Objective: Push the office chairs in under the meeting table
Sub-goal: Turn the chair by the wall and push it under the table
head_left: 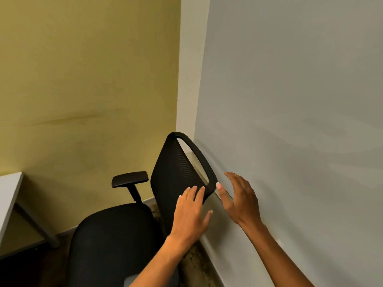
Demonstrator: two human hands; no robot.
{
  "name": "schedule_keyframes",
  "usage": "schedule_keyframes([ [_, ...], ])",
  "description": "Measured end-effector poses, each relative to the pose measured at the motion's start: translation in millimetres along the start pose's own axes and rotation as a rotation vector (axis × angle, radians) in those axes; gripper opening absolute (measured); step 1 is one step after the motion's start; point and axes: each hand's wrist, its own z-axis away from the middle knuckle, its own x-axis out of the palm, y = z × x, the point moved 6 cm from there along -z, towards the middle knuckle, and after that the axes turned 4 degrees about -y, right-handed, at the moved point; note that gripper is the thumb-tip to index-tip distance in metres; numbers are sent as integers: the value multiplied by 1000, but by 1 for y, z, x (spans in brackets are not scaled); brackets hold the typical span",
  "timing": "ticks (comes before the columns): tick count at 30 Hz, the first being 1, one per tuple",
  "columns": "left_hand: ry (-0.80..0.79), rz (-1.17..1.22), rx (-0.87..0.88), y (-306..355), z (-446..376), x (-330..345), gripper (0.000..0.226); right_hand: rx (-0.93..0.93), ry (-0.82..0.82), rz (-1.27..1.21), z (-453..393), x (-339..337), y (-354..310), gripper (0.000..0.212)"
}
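White meeting table [9, 195]: edge only, far left, well apart from both hands. Black office chair [124, 228]: between table and grey wall [290, 121], backrest [176, 175] beside the wall, armrest [130, 178] left of the left fingertips. Left hand [191, 216]: fingers straight, slightly spread, tips touching the backrest's lower right edge. Right hand [241, 200]: fingers apart and relaxed, holding nothing; thumb tip just beside the backrest frame, contact uncertain.
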Motion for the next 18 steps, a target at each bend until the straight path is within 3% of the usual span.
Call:
schedule_keyframes([
  [7, -15, 24, -93, -5, -59, 37, 83, 54, -228, -59, -98, 79, 35, 88],
  [11, -116, 54, -141, -12, -104, 53, 88, 95, -379, -179, -163, 128, 61, 91],
  [16, -194, -7, -121, -15, -136, 71, 108, 118, -318, -300, -201, 142, 88, 97],
  [18, -202, -17, -199, -31, -144, 74, 111, 78, -383, -348, -219, 159, 82, 100],
])
